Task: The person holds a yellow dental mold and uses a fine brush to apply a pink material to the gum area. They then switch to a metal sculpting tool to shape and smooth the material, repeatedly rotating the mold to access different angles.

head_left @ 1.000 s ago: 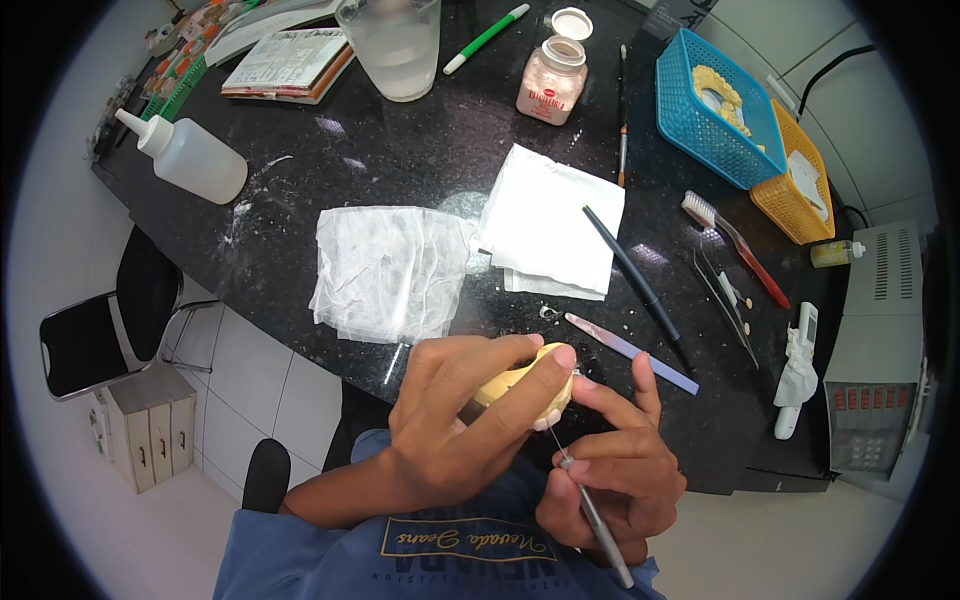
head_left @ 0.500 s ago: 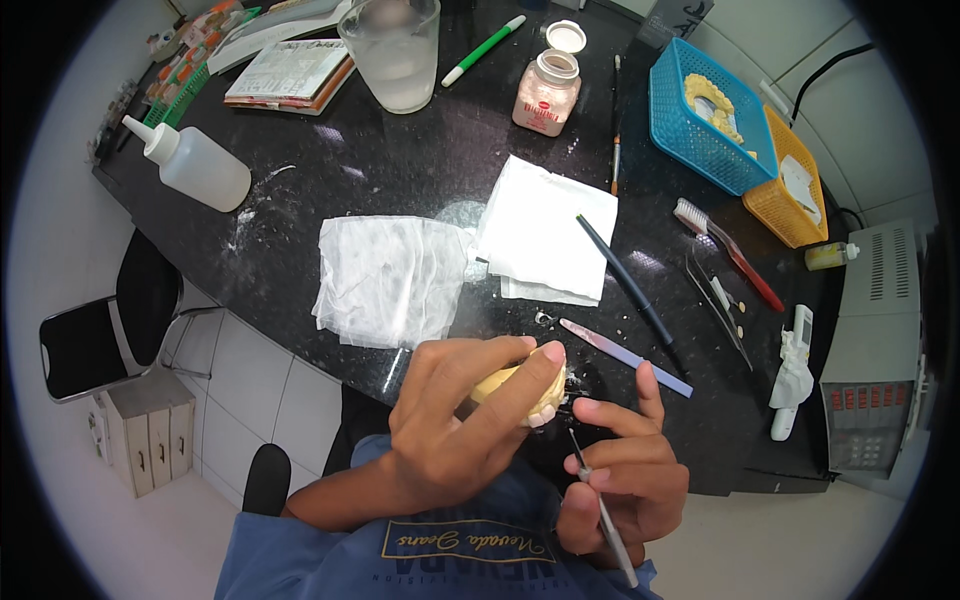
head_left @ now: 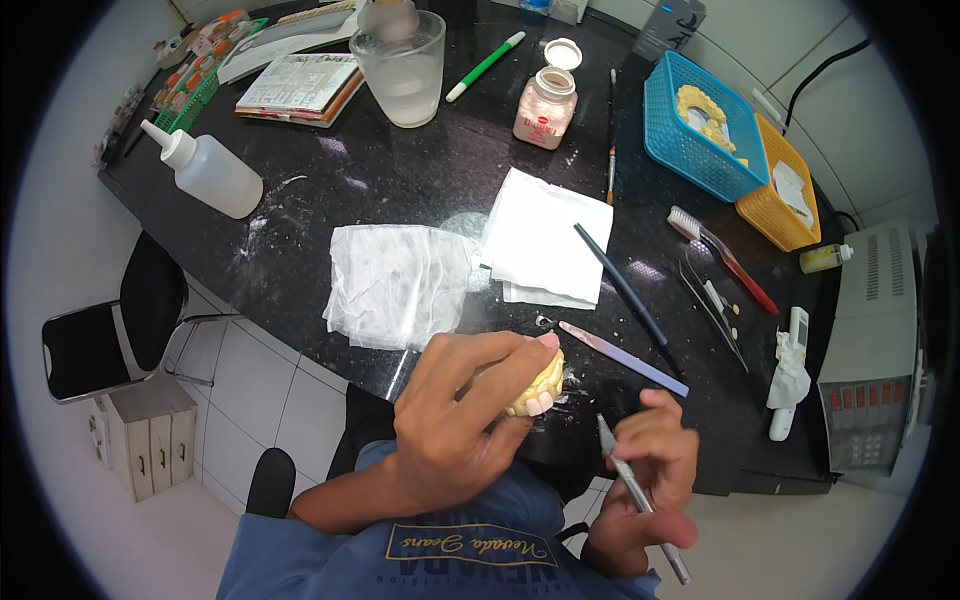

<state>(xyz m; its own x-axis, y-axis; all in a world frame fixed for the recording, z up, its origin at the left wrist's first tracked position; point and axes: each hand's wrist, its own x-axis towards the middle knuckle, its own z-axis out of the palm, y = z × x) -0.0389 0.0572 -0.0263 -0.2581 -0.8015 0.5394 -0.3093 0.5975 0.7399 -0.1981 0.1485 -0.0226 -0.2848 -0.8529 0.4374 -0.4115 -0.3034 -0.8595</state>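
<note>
My left hand (head_left: pixel 450 420) is closed round a yellow plaster dental model (head_left: pixel 546 382) with a few pale pink teeth on its near edge. Its palm side and part of the model are hidden behind the fingers. To the right, clear of the model, my right hand (head_left: pixel 655 465) grips a silver craft knife (head_left: pixel 633 487) with its pointed tip upward. Beyond the hands lie a lilac nail file (head_left: pixel 628 360) and a dark blue slim-handled tool (head_left: pixel 622 288), whose upper end rests on folded white tissue (head_left: pixel 545 240). A crumpled white cloth (head_left: pixel 398 285) is to their left.
Farther back stand a squeeze bottle (head_left: pixel 218 178), a glass of cloudy liquid (head_left: pixel 402 80) and an open powder jar (head_left: pixel 546 108). Blue (head_left: pixel 690 150) and yellow baskets (head_left: pixel 775 215) sit at right, above a toothbrush (head_left: pixel 725 255), tweezers (head_left: pixel 715 315) and a grey machine (head_left: pixel 880 270).
My right hand has drawn away rightward from the model, and the knife has turned in its fingers. The model has tilted in my left hand, showing its teeth more. The view has shifted slightly.
</note>
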